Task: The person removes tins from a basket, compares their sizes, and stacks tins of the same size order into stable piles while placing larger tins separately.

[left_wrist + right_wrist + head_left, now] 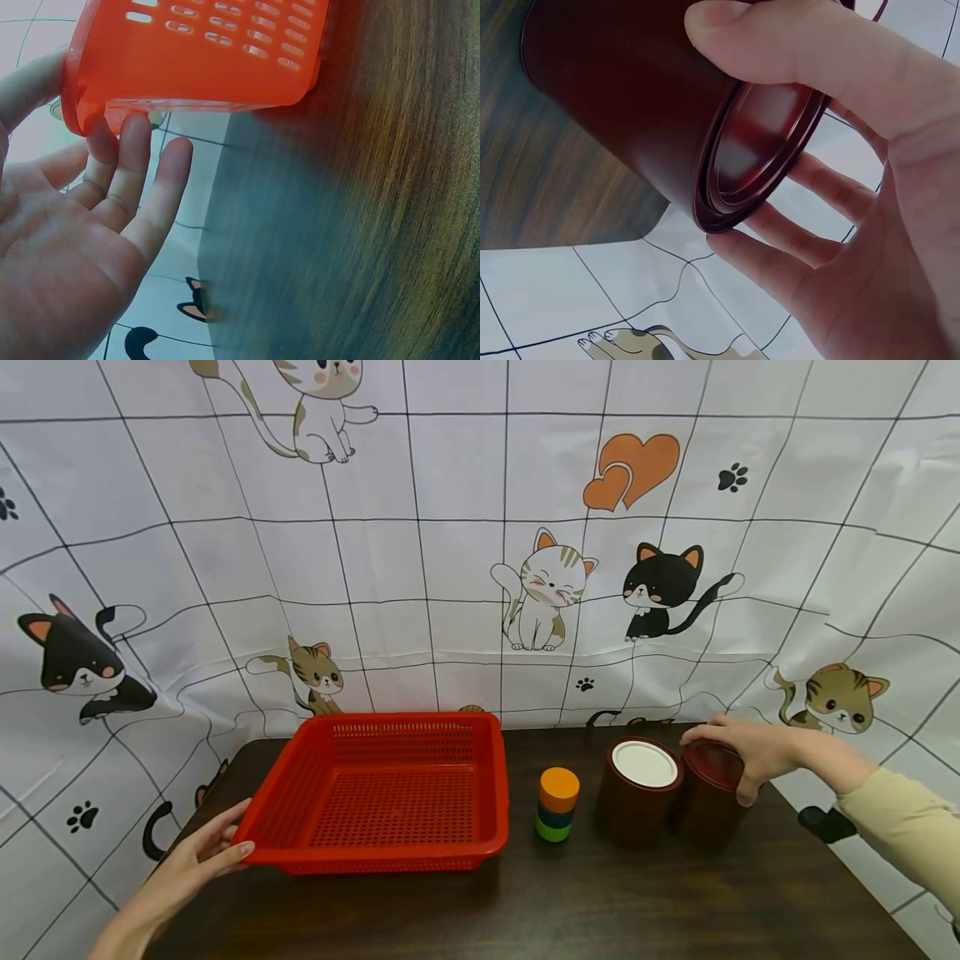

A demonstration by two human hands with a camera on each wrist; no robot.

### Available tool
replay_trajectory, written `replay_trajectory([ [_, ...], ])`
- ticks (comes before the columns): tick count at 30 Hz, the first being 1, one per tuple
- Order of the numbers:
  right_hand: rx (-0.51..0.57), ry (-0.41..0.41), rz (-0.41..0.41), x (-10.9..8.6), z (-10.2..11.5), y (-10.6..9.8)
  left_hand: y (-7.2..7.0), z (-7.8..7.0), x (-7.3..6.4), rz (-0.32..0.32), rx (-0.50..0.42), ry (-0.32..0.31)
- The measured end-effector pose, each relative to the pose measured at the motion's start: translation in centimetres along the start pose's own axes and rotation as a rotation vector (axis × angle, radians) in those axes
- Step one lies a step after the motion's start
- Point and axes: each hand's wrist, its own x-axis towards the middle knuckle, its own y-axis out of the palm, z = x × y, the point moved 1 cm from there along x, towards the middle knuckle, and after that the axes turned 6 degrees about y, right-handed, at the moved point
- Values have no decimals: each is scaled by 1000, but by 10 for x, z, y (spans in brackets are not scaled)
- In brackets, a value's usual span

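Observation:
At the near left corner of a red plastic basket [405,860], my left hand [191,864] holds the rim, thumb on top. The left wrist view shows the fingertips of this left hand [82,217] curled against the underside of the basket rim [73,90]. On the right, my right hand [765,752] grips the top of a dark red canister [705,814] that stands upright. Seen from the right wrist, the thumb of my right hand [870,247] lies on the near side of the dark canister [622,97], with fingers around the far edge of its lid.
Beside the gripped canister stands a similar dark red canister [633,814] with a white top. Between it and the basket is a short stack of orange, blue and green round pieces [557,802]. A cat-print cloth [450,560] hangs behind the dark wooden table [570,910].

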Motion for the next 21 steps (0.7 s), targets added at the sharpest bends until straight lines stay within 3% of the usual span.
replay_trajectory([
  [8, 45, 22, 40, 1, 0, -1, 0, -5, 0, 1, 18, -37],
  [21, 55, 34, 59, 0, 1, -1, -1, -1, 0, 12, -17, 2],
])
